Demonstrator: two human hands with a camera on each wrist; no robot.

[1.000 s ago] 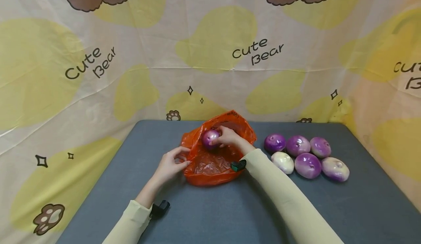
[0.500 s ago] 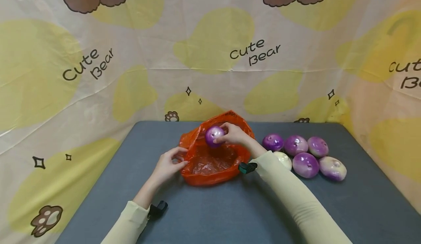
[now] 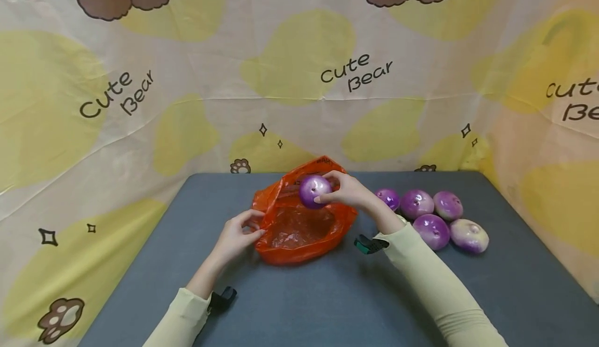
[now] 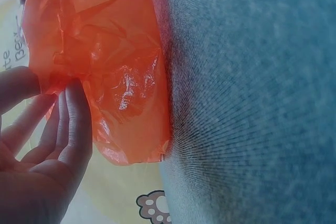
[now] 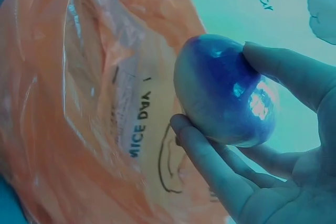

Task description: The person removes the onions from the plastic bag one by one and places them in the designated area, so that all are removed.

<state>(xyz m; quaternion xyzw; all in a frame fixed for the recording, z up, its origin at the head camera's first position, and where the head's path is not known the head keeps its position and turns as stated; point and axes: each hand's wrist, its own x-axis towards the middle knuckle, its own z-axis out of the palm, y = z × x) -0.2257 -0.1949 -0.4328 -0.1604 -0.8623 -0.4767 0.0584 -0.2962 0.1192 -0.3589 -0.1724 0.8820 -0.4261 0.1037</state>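
In the head view, an orange-red plastic bag (image 3: 292, 256) stands open-mouthed near the table's far edge. My left hand (image 3: 236, 235) pinches its left rim between thumb and fingers; the left wrist view shows the film of the bag (image 4: 126, 77) gathered at the fingertips. A glossy purple-and-white onion (image 3: 312, 192) is gripped between thumb and fingertips of my right hand (image 3: 348, 193), over the bag's mouth. In the right wrist view, the same onion (image 5: 226, 87) is held at the bag's opening, with printed lettering visible behind it.
Right of the bag, several more onions (image 3: 431, 231) lie close together on the grey table (image 3: 299, 305); the right sleeve (image 3: 421, 258) covers part of the group. A patterned cloth (image 3: 290, 66) hangs behind the table.
My right hand has lifted the onion up and to the right, from inside the bag to over its mouth. The left hand keeps its pinch on the rim.
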